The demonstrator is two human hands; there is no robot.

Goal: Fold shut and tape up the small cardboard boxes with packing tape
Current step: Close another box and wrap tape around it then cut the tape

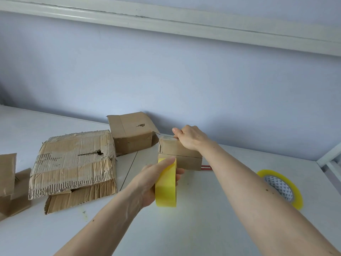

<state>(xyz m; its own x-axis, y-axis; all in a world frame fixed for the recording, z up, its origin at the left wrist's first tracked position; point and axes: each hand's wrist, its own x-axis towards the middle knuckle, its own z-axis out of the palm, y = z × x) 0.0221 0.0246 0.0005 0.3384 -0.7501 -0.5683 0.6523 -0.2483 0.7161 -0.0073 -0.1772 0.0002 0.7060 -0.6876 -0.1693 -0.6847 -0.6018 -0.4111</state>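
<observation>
A small closed cardboard box [181, 157] stands on the white table [184, 228], near its back edge. My right hand [190, 138] rests on the box's top, fingers curled over the far edge. My left hand [154, 182] grips an upright yellow roll of packing tape [166, 187] just in front of the box's lower left corner, thumb along the roll's top. The roll's upper edge touches or overlaps the box's front face. I cannot make out a free strip of tape.
A second yellow tape roll [282, 187] lies flat at the right, partly behind my right forearm. A large torn cardboard box [73, 163] and a smaller open box [131, 133] sit to the left. More cardboard pieces [11, 185] lie at the far left. A red item [206, 167] pokes out under the small box.
</observation>
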